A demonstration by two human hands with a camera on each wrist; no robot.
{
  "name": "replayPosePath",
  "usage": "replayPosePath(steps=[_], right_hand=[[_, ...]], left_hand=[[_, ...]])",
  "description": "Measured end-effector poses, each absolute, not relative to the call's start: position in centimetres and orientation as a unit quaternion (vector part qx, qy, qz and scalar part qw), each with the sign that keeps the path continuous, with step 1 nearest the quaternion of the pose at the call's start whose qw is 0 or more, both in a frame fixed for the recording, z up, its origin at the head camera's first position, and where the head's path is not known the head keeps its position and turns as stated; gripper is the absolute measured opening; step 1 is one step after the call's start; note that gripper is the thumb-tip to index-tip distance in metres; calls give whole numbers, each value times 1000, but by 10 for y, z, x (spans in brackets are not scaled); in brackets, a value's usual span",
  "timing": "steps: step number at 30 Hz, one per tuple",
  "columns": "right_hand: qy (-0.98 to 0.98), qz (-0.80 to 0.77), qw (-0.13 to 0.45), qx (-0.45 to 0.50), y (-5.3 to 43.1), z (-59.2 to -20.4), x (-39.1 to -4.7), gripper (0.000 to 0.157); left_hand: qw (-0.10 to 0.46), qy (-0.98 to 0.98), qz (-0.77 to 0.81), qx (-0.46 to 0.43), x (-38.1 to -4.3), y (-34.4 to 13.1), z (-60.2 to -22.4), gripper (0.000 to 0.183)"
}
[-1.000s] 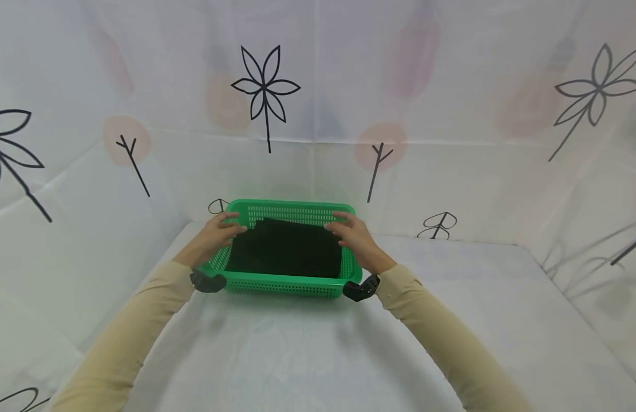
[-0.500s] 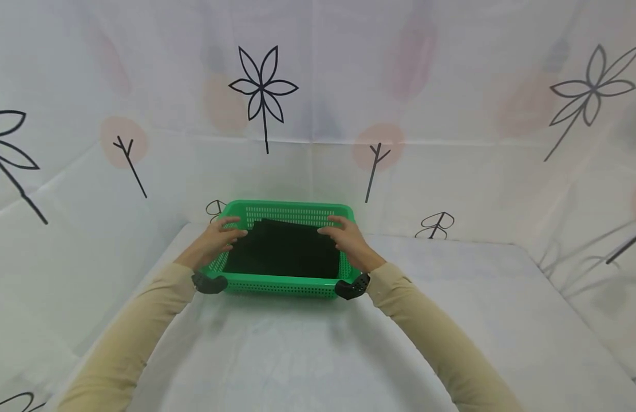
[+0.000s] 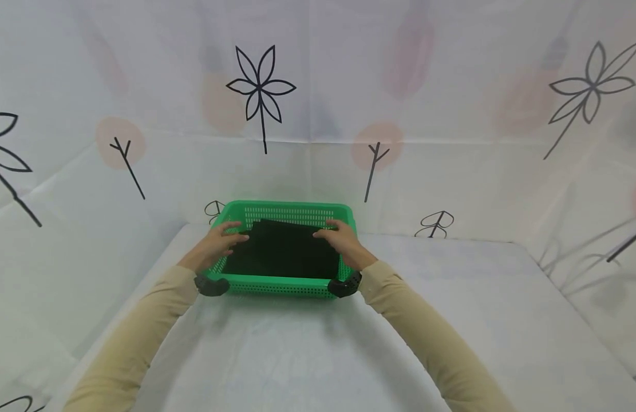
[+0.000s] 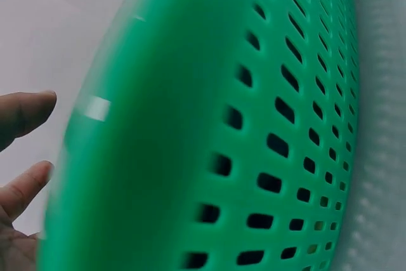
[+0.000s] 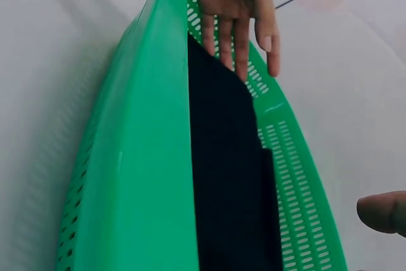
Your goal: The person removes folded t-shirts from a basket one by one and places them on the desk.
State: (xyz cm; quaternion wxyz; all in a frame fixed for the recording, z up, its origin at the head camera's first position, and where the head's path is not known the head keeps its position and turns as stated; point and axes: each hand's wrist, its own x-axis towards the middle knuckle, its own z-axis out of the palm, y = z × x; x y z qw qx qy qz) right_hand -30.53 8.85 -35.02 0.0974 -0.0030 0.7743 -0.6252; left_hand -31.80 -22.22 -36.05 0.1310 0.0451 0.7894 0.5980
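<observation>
A green plastic basket with slotted walls stands at the back of the white-covered table. In it lie black, flat pieces, stacked unevenly, their material hard to tell. My left hand is over the basket's left end, its fingers extended downward in the right wrist view. Over the right end is my right hand, thumb and fingers spread, beside the black pieces. Neither hand visibly grips anything. In the left wrist view the basket wall fills most of the picture, beside the left fingertips.
White cloth covers the table around the basket. Behind it rises a white curtain printed with dark flowers and pink spots. Black wrist cameras hang close to the basket's front rim.
The right hand has moved left and a little lower, over the basket's right end. The left hand has shifted slightly inward and down. The basket and black pieces stay in place.
</observation>
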Motion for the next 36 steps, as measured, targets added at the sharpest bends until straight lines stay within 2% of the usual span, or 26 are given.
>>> replayPosePath(steps=[16, 36], right_hand=[[795, -597, 106, 21, 80, -361, -311, 69], [790, -593, 146, 59, 77, -361, -315, 70]], left_hand=[[133, 820, 557, 29, -319, -215, -364, 73], [151, 801, 579, -15, -321, -217, -360, 76]])
